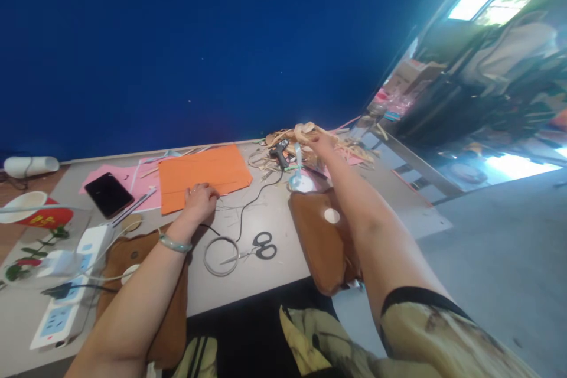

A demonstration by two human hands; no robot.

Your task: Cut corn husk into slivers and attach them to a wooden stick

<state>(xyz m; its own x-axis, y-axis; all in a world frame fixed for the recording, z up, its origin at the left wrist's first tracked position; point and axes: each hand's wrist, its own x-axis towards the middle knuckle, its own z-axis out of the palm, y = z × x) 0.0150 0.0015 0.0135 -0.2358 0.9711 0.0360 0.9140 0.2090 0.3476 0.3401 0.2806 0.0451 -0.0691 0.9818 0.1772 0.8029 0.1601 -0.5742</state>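
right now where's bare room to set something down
Bare tabletop shows between the scissors and the brown pad on the right, and beyond the right forearm, toward the table's side edge. Crowded: the left, with power strip, phone and red cup, and the back, where the right hand is at the tan strips beside the glue gun.

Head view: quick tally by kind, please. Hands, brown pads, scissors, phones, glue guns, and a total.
Left hand and right hand: 2
Brown pads: 2
Scissors: 1 pair
Phone: 1
Glue gun: 1
Total: 7
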